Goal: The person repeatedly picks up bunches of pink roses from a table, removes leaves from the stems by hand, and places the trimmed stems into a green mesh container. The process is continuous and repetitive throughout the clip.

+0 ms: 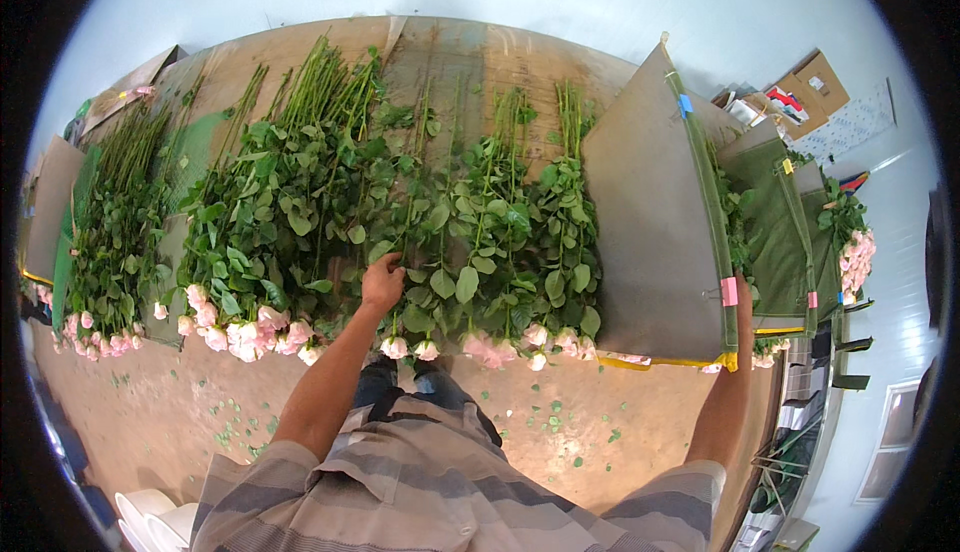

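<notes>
Roses (285, 202) — pale pink, leafy, long-stemmed.

Roses (250, 340) on a worktable (512, 50) suggest a flower workshop.

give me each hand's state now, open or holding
Left hand: fingers bent by rose leaves; grip unclear.
Right hand: partly hidden at edge of grey panel; cannot tell.

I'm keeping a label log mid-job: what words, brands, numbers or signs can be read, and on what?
None can be read.
Open brown cardboard box, small pale label: too small.
White rectangular sheet, bluish print: too blurred.
Pink rectangular tag on the green-edged, flat grey panel: no writing discernible.
</notes>
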The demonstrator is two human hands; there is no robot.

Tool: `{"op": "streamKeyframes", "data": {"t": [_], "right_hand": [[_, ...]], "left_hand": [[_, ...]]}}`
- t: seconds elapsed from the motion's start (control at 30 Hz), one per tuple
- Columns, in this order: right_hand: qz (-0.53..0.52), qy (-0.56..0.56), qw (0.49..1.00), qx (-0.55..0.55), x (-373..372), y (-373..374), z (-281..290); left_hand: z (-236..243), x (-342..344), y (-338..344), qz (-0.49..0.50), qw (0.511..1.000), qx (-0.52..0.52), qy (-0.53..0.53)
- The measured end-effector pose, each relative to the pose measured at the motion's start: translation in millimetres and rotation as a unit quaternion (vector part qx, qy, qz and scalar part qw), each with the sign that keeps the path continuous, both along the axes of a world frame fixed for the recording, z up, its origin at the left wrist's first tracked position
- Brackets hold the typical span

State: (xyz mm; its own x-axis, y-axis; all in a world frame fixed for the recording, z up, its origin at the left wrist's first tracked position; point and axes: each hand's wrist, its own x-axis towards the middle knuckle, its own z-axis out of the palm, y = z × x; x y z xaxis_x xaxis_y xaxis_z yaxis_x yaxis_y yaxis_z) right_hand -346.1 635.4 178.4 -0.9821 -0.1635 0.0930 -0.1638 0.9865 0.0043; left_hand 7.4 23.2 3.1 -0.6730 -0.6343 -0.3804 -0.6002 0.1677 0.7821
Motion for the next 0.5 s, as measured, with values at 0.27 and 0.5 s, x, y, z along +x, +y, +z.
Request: {"op": "streamKeyframes", "data": {"t": [0.27, 0.5], "right_hand": [[0.052, 0.28, 0.912, -0.295, 89.3, -96.8, 96.3], [0.082, 0.468, 0.758, -0.446, 292.5, -167.9, 122.3]], "left_hand": [[12.1, 14.6, -6.7, 0.01, 1.0, 0.015, 0.022], [67.4, 22.5, -3.8, 0.062, 0.977, 0.179, 0.102]]}}
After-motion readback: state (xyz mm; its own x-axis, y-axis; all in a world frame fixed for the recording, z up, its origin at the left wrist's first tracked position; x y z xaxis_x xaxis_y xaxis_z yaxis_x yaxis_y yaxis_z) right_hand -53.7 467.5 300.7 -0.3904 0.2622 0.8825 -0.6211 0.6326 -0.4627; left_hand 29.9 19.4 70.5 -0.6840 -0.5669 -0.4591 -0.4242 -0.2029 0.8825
